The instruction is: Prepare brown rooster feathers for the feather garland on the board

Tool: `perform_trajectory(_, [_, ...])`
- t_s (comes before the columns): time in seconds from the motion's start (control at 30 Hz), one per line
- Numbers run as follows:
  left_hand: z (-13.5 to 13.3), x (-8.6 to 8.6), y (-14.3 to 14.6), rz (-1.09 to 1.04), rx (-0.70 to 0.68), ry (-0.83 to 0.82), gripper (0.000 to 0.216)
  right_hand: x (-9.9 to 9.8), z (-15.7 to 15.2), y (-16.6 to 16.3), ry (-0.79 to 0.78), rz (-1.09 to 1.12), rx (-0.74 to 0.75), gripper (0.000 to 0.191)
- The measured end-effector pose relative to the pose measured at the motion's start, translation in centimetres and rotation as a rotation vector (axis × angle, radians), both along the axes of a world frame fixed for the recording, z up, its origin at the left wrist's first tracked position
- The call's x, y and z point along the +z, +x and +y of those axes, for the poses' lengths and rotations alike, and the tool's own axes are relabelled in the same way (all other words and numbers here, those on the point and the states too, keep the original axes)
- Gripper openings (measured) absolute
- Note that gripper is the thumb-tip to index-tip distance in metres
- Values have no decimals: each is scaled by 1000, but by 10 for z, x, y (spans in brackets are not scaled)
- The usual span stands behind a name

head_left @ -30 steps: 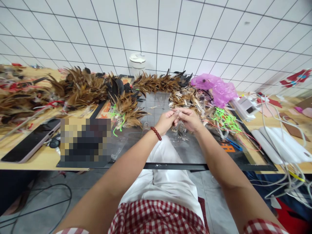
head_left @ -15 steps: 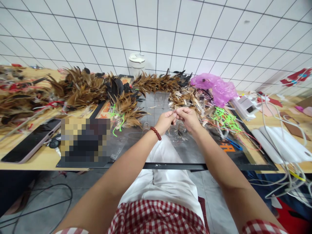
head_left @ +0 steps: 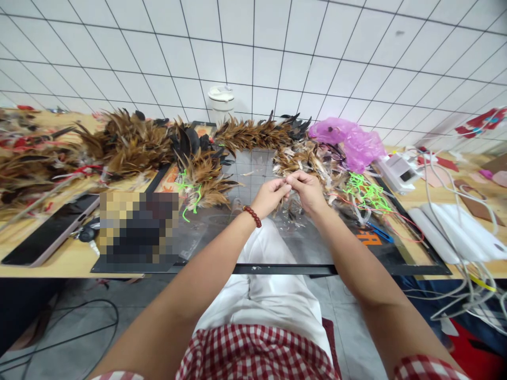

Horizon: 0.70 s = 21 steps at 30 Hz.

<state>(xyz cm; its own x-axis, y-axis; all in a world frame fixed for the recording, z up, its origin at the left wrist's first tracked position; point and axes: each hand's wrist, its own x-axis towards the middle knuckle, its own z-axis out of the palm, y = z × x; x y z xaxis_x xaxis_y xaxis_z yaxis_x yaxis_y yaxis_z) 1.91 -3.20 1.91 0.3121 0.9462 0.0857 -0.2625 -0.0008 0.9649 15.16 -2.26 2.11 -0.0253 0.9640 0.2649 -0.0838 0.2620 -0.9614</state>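
Observation:
My left hand, with a brown bead bracelet at the wrist, is closed in a pinch. Its fingertips meet those of my right hand, also pinched, above the dark transparent board. Whatever lies between the fingertips is too small or hidden to make out. Just beyond the hands is a pile of loose brown and white feathers. To the left of them lies a feather bunch with bright green ties. A tangle of green string sits right of my right hand.
A brown feather garland runs along the back, near a white lidded cup and a pink plastic bag. More feather bunches and a phone are at left. A blue-handled tool and white cables lie at right.
Both hands stay pinched together in nearly the same place. The fingers have shifted slightly, and my right hand sits a touch higher. The objects around them have not moved.

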Motion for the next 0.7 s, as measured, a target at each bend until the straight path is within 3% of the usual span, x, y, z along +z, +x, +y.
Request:
perform_trajectory(0.13, [2, -3, -1, 81, 84, 80, 21, 1, -1, -1, 22, -22, -9, 26])
perform_trajectory(0.3, [2, -5, -1, -35, 88, 18, 13, 2, -4, -7, 50, -84, -18, 24])
perform_trajectory(0.4, [4, -5, -3, -92, 118, -86, 13, 14, -5, -2, 135, -281, -95, 23])
perform_trajectory(0.53, [8, -4, -8, -238, 159, -223, 14, 47, -9, 44, 345, -738, -389, 16])
perform_trajectory(0.63, [12, -2, -10, -362, 185, -233, 12, 60, -14, 97, 232, -1033, -566, 17])
perform_trajectory(0.7, [13, -2, -10, -401, 197, -252, 12, 56, -17, 128, 99, -1225, -635, 17])
